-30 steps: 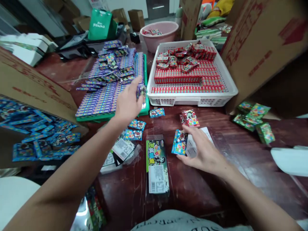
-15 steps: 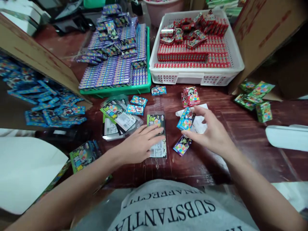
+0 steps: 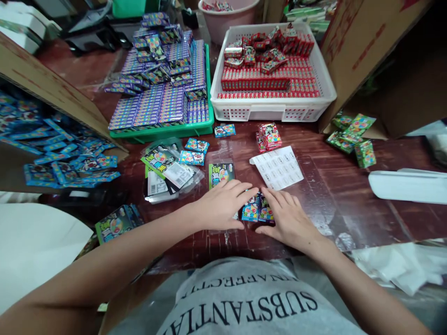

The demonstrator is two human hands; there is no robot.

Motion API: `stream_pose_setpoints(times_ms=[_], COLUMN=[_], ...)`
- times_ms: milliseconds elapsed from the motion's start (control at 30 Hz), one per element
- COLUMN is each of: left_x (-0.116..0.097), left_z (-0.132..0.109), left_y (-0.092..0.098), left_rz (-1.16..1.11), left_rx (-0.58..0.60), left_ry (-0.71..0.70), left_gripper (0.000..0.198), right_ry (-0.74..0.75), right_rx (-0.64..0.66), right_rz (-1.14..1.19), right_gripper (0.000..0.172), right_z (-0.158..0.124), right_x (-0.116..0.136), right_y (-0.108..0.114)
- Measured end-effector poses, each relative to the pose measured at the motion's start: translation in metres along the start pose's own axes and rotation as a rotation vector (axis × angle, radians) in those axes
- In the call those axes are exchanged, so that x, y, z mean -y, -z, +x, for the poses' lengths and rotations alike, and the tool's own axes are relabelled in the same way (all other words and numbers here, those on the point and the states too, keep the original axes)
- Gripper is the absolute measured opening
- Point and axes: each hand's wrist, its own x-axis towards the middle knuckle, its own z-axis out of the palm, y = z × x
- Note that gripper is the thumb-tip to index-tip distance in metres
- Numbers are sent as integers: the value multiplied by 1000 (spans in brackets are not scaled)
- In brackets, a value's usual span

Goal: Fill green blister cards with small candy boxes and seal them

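A small blue candy box (image 3: 250, 212) and a purple candy box (image 3: 266, 213) lie side by side on the dark red table. My left hand (image 3: 223, 204) spreads over a bagged card (image 3: 219, 173), fingertips at the blue box's upper edge. My right hand (image 3: 289, 218) rests against the purple box's right side, fingers stretched out and thumb apart below it. Both hands are open. The left hand hides the lower part of the bagged card. Just beyond my right hand lies a white sheet of labels (image 3: 279, 168).
Behind stand a green tray (image 3: 164, 135) of purple boxes and a white basket (image 3: 272, 111) of red boxes. Red boxes (image 3: 269, 137), loose blue boxes (image 3: 192, 157) and bagged cards (image 3: 164, 163) lie nearer. Green boxes (image 3: 365, 152) sit right; cardboard cartons (image 3: 370, 42) flank the table.
My right hand has set the blue box down beside the purple one and let go. The purple box now stands straight. My left hand has slid right, and the label sheet is uncovered.
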Motion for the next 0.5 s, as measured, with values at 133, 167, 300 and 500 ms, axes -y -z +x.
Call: stream_pose_setpoints(times_ms=[133,167,300,500], left_x=[-11,-15,-34,-50], left_z=[37,41,49,58], left_y=[-19,-23,-34,-46], left_rz=[-21,-39,-125,-128], left_rx=[24,13,-37,-21], left_ry=[17,25,46,51], left_gripper=[96,96,94,97], right_ry=[-87,-112,-147,-15], right_rx=[-84,-124,-167,-12], right_rz=[233,340,607,212], right_gripper=[77,79,82,89], right_z=[-20,-26,-55,-75], right_x=[-5,-8,-29,-65], right_y=[5,5,3,0])
